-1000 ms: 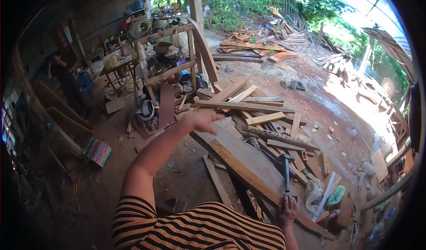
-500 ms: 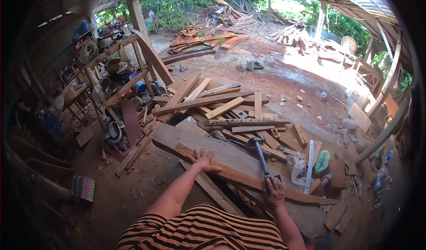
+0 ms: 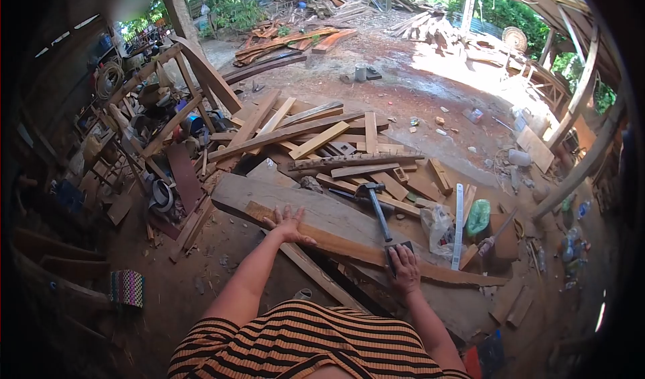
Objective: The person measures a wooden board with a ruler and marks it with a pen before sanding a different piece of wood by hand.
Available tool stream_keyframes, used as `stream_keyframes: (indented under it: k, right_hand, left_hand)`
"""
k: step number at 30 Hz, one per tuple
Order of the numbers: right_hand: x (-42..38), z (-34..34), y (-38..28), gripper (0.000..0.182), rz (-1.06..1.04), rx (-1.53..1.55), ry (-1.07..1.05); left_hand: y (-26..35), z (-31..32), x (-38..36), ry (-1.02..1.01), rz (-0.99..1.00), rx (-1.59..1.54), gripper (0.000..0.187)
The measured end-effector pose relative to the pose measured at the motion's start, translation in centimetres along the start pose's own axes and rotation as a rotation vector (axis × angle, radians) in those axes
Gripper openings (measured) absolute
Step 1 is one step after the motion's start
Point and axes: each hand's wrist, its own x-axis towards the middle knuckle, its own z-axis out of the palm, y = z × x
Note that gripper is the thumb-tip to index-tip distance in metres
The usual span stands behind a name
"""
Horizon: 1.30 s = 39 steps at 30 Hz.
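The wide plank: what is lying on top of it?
A hammer and a long brown board, with a dark block under the right hand. The surface beneath these is hidden.

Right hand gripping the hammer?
No, the right hand is on a dark block, while the hammer lies on the thick grey plank.

Harsh daylight whitens the far ground (image 3: 463, 75), while fisheye-bent edges darken to black.

Block (image 3: 390, 253) part-hidden under right hand (image 3: 405, 271)
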Motion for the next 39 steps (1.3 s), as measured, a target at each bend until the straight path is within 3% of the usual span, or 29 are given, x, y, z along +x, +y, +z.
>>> stream_keyframes:
  k: [39]
  right_hand:
    - [0.1, -0.8, -0.4, 0.061, -0.004, 0.064, 0.014]
  left_hand:
    - [0.3, -0.2, -0.5, 0.002, -0.018, -0.017, 0.135]
